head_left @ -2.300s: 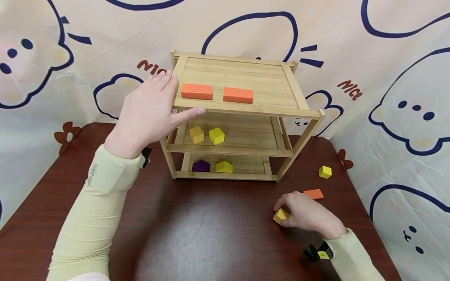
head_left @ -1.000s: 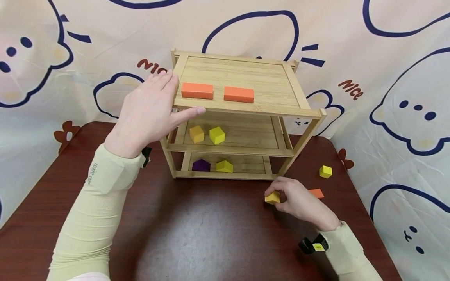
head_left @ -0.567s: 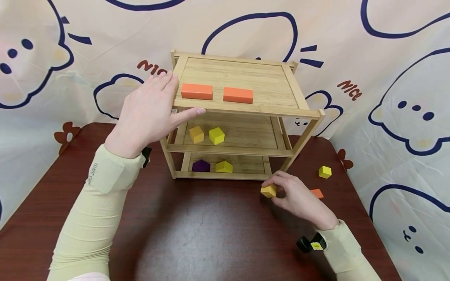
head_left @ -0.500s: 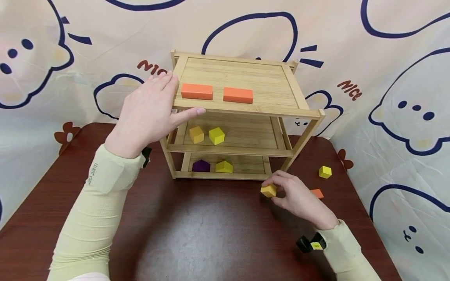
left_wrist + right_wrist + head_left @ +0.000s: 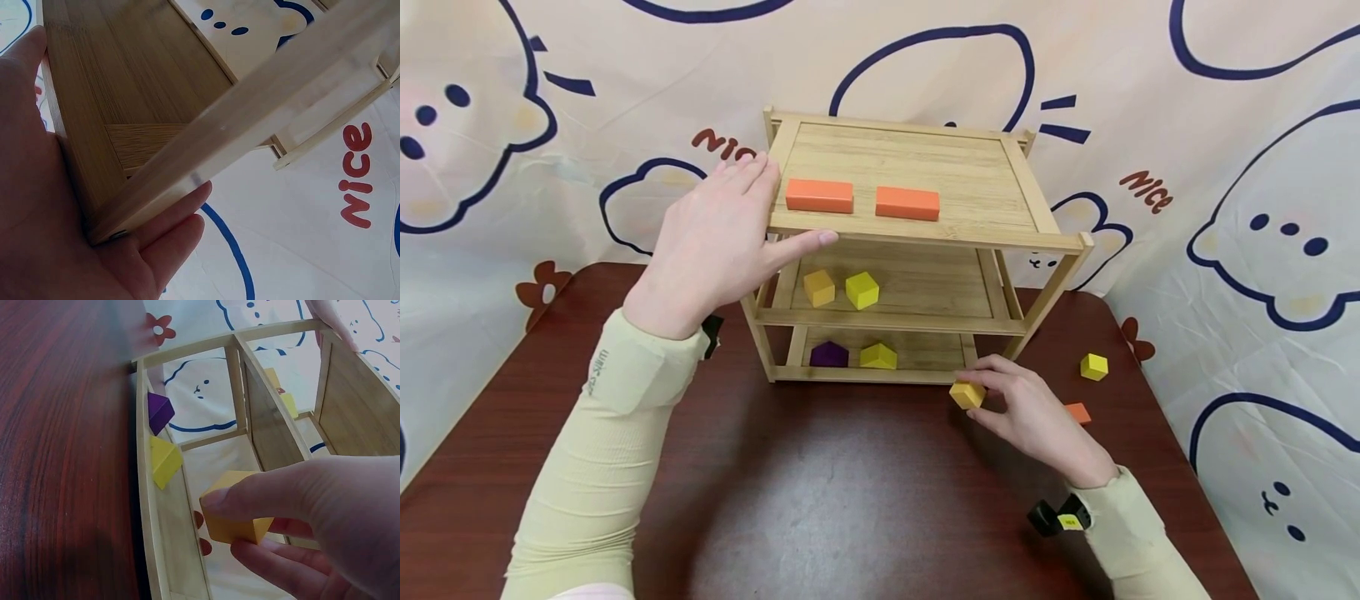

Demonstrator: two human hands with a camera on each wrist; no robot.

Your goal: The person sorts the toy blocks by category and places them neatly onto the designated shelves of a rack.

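A three-tier wooden shelf rack point(image 5: 917, 158) stands at the back of the table. My left hand point(image 5: 715, 237) lies against its top left corner, fingers straight and thumb along the front edge. In the left wrist view the rack's corner meets the palm. My right hand point(image 5: 1026, 412) pinches an orange-yellow cube point(image 5: 967, 394) between thumb and fingers, just in front of the bottom tier's right end. On that tier sit a purple block point(image 5: 829, 354) and a yellow wedge-shaped block point(image 5: 878, 357). The middle tier bears an orange-yellow cube point(image 5: 819, 287) and a yellow cube point(image 5: 862, 290).
Two orange rectangular blocks point(image 5: 820, 196) lie side by side on the top tier. Right of the rack, a yellow cube point(image 5: 1093, 367) sits on the dark table point(image 5: 820, 500). An orange block point(image 5: 1078, 413) lies partly hidden behind the right hand. Printed cloth point(image 5: 1262, 250) surrounds the table.
The right hand has carried the pinched cube from the table's right side leftward and toward the rack's bottom tier. My left hand has stayed at the rack's corner.
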